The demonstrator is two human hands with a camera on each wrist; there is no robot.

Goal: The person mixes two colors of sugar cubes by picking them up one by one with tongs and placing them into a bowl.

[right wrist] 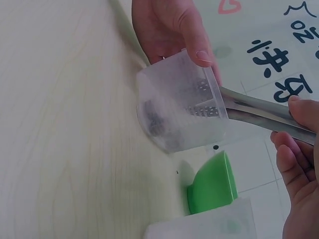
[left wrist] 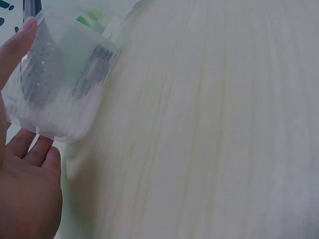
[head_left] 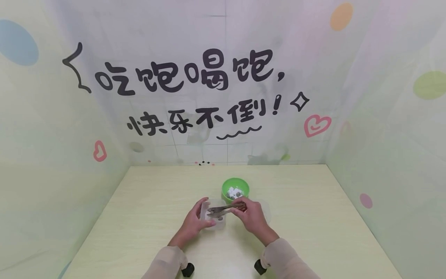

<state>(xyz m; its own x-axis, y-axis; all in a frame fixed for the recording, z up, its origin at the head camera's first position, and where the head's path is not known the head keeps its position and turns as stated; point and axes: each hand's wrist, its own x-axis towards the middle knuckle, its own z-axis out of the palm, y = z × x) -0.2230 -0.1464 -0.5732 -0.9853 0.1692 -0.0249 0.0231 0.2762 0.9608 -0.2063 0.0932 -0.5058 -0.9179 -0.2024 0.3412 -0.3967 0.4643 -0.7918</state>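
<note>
Between the side edges of the table (head_left: pixel 146 209), head view: left hand (head_left: pixel 192 225) grips translucent box (head_left: pixel 220 226); right hand (head_left: pixel 255 218) pinches metal tongs (head_left: pixel 218 209) inserted in it. Nearer the far edge, green bowl (head_left: pixel 240 185) holds white and grey pieces (head_left: pixel 235 192). Left wrist view: tongs show through box wall. Right wrist view: dark contents (right wrist: pixel 158 123) visible inside box; whether tongs clamp any cannot be told. Apparent step: tong work inside box. Next move calls for controlled squeeze.

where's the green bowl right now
In the head view, the green bowl stands on the table just right of centre, beyond the translucent container and the right hand.
</note>
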